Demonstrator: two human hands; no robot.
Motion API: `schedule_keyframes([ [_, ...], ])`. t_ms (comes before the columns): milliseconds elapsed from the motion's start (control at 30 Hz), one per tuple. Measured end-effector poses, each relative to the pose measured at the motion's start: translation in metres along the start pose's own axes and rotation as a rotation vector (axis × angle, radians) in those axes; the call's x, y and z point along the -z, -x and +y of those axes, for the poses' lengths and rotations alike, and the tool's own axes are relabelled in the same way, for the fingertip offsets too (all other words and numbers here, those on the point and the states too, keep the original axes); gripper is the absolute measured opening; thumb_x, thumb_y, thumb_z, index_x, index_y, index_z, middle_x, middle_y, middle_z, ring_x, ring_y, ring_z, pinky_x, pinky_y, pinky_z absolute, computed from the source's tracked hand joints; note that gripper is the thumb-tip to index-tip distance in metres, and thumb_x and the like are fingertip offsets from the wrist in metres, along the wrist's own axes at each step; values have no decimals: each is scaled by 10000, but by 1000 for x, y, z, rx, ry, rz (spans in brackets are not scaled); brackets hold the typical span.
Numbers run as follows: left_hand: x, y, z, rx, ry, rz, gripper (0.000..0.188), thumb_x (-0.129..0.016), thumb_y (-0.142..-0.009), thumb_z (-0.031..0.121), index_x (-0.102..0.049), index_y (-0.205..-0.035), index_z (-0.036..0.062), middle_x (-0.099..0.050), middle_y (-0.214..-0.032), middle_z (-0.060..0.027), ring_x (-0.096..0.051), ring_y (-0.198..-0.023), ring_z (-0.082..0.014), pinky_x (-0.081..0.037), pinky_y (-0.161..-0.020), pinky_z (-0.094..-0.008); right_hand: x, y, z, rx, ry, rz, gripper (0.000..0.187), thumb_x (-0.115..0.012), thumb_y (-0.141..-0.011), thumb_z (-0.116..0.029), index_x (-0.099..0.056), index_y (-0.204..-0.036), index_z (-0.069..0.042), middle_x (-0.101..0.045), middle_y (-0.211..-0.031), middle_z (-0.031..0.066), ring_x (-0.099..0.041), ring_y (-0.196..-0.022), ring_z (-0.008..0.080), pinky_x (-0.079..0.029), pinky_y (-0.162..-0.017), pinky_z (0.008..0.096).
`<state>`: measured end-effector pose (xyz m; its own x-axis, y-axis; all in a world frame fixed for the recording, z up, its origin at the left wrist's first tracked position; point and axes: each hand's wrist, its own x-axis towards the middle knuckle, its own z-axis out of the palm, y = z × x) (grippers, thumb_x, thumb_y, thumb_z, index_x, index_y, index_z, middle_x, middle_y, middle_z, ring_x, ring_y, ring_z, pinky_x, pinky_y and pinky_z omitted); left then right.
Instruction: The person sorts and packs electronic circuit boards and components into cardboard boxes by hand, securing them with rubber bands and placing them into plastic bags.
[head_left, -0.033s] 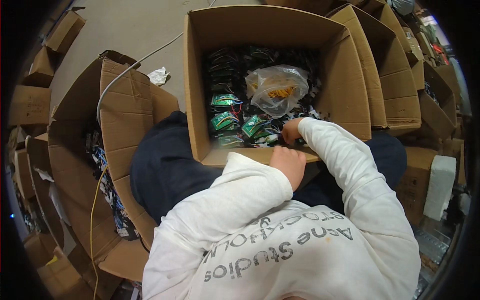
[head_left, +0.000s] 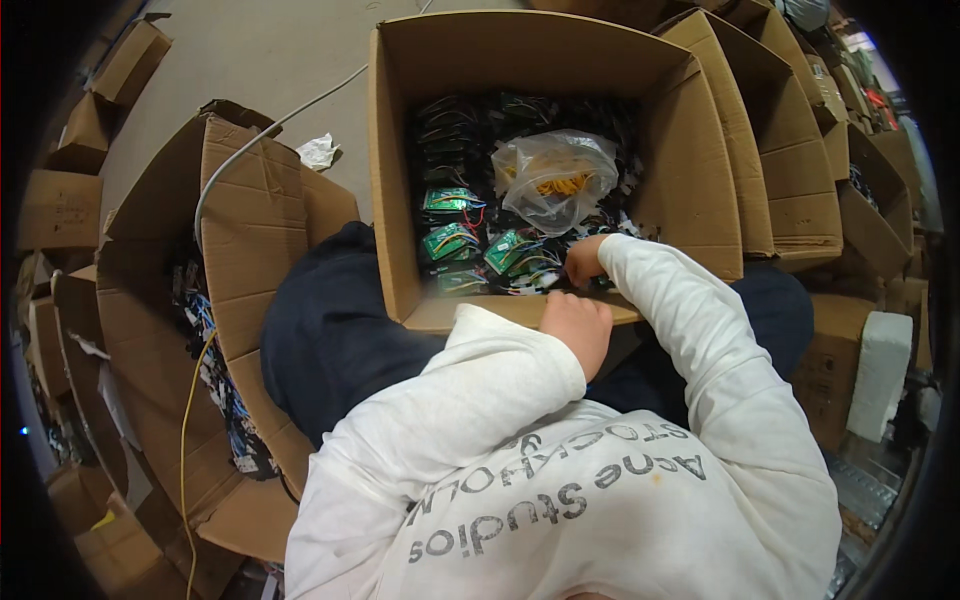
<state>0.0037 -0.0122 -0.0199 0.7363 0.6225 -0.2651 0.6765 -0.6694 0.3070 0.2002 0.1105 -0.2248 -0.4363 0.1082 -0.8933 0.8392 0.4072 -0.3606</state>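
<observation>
A large open cardboard box point(head_left: 390, 190) stands before me, between my legs. Inside lie rows of green circuit boards point(head_left: 450, 242) with coloured wires and dark parts. On top of them rests a clear plastic bag point(head_left: 555, 170) of yellow pieces, too small to tell apart. My right hand point(head_left: 585, 262) reaches down into the near right part of the box, fingers bent together among the dark parts. At the box's near edge is my left hand point(head_left: 577, 328), its fingers curled inward just below the right hand. Whatever either hand grips is hidden.
To my left, another open carton point(head_left: 255, 210) holds bundled wired parts point(head_left: 215, 370). A grey cable point(head_left: 270, 130) runs over its flap, and a yellow cord point(head_left: 188, 440) hangs beside it. More cartons point(head_left: 790, 150) and a white foam block point(head_left: 880, 375) stand on the right.
</observation>
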Motion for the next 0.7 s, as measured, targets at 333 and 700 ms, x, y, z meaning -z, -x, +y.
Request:
schedule_keyframes([
  [333,10,0,-5,-12,41,-13,210,-576,-895,185,-609,-1061,60,-682,-960,-96,-670,-933,-267,-474,-803,-403,28,103,56,15,-1011,337,172,-634,-977,-237,-615,-1021,-72,-713,-950,20,-587,-791,140,-532,-726,315],
  [700,4,-3,-6,-24,40,-30,223,-572,-901,195,-599,-1088,77,-686,-968,-109,-674,-938,-276,-480,-812,-403,-4,20,-9,96,-269,242,337,-718,-881,-293,-660,-1138,-84,-708,-1116,117,-653,-1024,279,-494,-905,403],
])
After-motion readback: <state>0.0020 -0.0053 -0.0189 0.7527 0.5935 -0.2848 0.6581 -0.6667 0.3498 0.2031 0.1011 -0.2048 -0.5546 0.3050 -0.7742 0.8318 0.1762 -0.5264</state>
